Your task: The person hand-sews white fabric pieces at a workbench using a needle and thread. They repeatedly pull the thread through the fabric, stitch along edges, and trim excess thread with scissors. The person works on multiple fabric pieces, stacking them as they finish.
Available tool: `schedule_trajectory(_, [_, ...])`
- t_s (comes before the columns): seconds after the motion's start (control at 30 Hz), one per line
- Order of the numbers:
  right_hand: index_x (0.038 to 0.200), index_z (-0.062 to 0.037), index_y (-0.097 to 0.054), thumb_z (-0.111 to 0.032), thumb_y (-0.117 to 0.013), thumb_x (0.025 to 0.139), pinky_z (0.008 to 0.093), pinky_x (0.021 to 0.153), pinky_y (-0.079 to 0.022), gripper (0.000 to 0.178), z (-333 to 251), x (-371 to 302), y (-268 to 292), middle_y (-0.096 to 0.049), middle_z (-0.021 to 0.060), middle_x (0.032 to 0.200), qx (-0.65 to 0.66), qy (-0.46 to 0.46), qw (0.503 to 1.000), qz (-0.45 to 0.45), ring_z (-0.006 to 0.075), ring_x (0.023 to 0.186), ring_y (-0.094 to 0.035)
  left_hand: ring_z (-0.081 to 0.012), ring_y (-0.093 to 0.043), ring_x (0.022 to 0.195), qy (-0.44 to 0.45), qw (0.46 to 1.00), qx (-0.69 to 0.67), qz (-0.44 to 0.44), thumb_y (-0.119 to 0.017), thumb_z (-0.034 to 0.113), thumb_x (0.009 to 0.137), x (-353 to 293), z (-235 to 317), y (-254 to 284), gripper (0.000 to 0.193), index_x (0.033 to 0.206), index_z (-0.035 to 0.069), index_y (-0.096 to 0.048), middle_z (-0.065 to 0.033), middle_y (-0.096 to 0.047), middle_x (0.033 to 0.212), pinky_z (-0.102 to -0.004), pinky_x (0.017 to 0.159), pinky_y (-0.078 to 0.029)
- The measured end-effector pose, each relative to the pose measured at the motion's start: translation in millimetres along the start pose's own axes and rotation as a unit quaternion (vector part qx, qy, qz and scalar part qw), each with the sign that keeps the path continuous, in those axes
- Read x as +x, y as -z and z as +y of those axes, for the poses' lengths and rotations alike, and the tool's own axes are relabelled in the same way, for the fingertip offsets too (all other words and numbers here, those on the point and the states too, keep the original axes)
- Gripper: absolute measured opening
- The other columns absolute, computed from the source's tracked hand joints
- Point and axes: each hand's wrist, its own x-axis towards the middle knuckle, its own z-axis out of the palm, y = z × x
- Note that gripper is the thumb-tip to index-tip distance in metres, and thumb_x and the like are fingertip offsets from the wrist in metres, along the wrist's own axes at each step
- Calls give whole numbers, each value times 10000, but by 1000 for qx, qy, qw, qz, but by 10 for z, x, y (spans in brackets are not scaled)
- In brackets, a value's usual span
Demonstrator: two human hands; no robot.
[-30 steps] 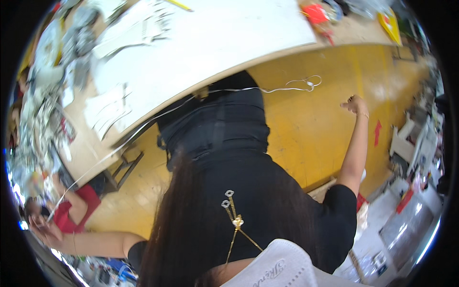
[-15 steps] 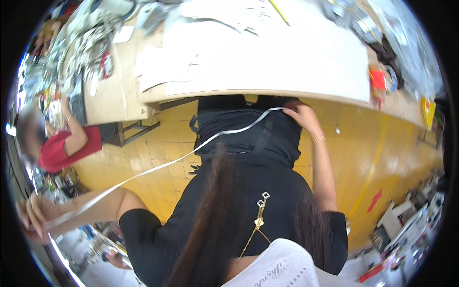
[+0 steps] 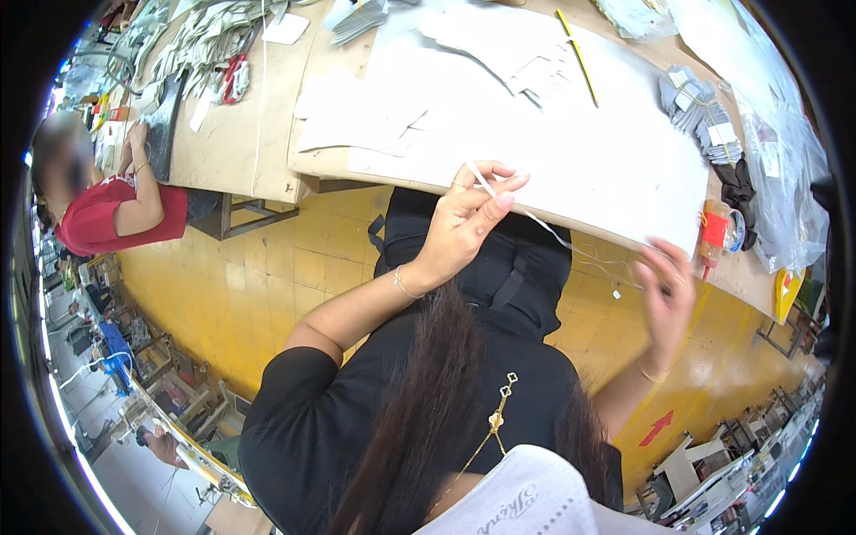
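Observation:
Above the front edge of the worktable, my left hand (image 3: 468, 218) pinches a narrow white tape (image 3: 544, 227) between thumb and fingers. One short piece sticks up past the fingers, and the rest slants down to the right over my lap. From there, faint thin strands run toward my right hand (image 3: 667, 290). That hand hovers off the table's front edge at the right, its bent fingers smeared by motion. Whether it grips the strands cannot be made out. Large white paper sheets (image 3: 615, 160) cover the tabletop in front of me.
A yellow pencil (image 3: 580, 58) lies on the paper. To the right are banded grey bundles (image 3: 700, 111), a red-labelled bottle (image 3: 713, 234), a yellow tool (image 3: 787, 290) and clear plastic (image 3: 776, 169). At far left, a person in a red top (image 3: 116, 214) sits near piled grey pieces (image 3: 205, 45).
My left hand has come from the far lower left to the table's front edge, still with the tape. My right hand has moved from my lap out to the right. The long stretched tape now hangs slack.

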Motion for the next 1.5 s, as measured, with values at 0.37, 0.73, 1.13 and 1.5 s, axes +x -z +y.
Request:
schedule_trajectory(0.37, [1321,-124,-590,8,-817,773,341,566,-545,608,-1235,757,-1728,-663,89,1021,25,335,940,54,239,719,-683,-131,-469,1167,59,989,-87,101,-572,244,1070,132,-65,137,363,1321,4,-679,-47,-513,1293,-318,1043,-397])
schedule_trajectory(0.73, [1001,-54,-737,43,-778,809,309,540,-509,219,-1312,1136,-1649,-687,79,849,-5,380,917,120,209,640,-653,-102,-523,993,86,983,-140,79,-466,399,1082,303,39,545,503,1351,16,-652,-34,-645,1191,-272,879,-419])
schedule_trajectory(1.13, [851,-93,-575,-214,-655,1004,231,477,-331,210,-44,765,552,-604,-9,784,531,163,783,281,82,533,-486,-390,-613,1031,80,770,553,308,-852,241,800,954,-194,1828,511,1190,-39,-675,-210,-638,1101,-446,944,-489])
schedule_trajectory(1.5, [889,-95,-741,-211,-755,897,197,532,-391,117,165,-742,1871,-752,-21,769,579,424,650,250,48,510,-640,-113,-600,843,187,938,232,175,-760,282,930,769,453,1707,371,1086,-49,-698,-83,-724,945,-276,774,-482])
